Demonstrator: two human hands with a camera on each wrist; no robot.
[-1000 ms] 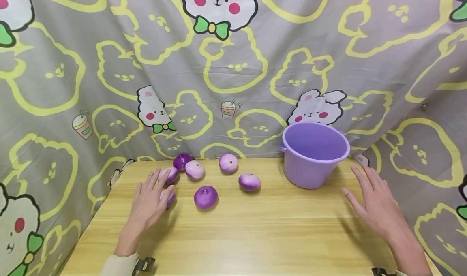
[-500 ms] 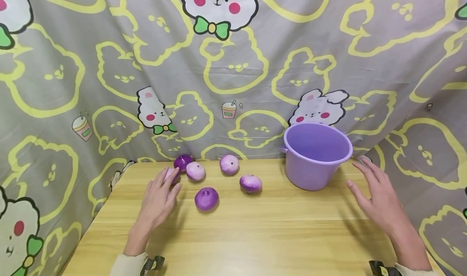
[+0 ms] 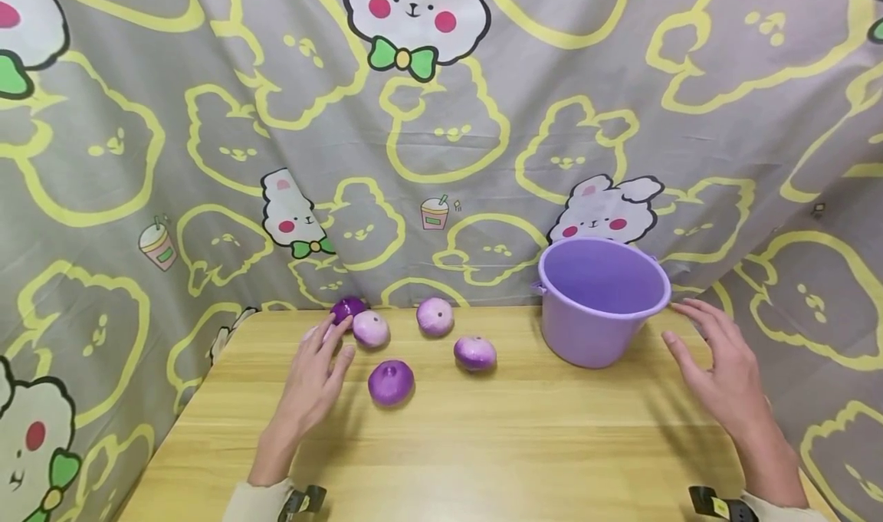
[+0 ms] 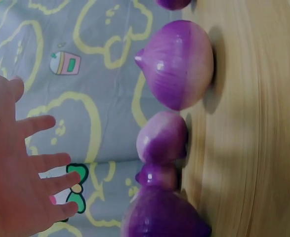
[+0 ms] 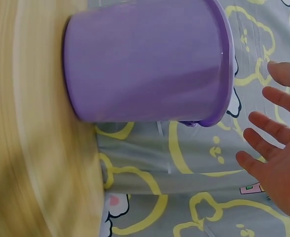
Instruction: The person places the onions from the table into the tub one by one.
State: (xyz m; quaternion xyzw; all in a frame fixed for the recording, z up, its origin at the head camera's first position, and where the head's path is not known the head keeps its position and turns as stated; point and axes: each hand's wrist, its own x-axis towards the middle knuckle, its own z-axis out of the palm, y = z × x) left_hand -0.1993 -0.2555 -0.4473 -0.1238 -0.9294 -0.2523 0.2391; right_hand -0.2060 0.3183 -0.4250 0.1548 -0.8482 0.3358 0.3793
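Observation:
My left hand (image 3: 313,380) is held over the left side of the wooden table, fingers spread, holding nothing. Its fingertips overlap a pale onion (image 3: 313,333) in the head view, partly hiding it. Beside that are a dark purple onion (image 3: 348,307) and another pale onion (image 3: 371,329). A dark onion (image 3: 391,382) sits to the right of this hand; in the left wrist view a large two-tone onion (image 4: 179,64) stands apart from the fingers. My right hand (image 3: 724,372), fingers extended and holding nothing, is just right of a purple bucket (image 3: 586,330), with fingertips near its rim.
Two more onions, a pale one (image 3: 435,317) and a purple-and-white one (image 3: 475,352), lie between the left group and the bucket. A grey patterned curtain (image 3: 476,185) hangs right behind the table's (image 3: 483,445) back edge and along both sides.
My left hand has moved to the right, towards the dark front onion. My right hand has shifted slightly forward beside the bucket. The onions and bucket keep their places.

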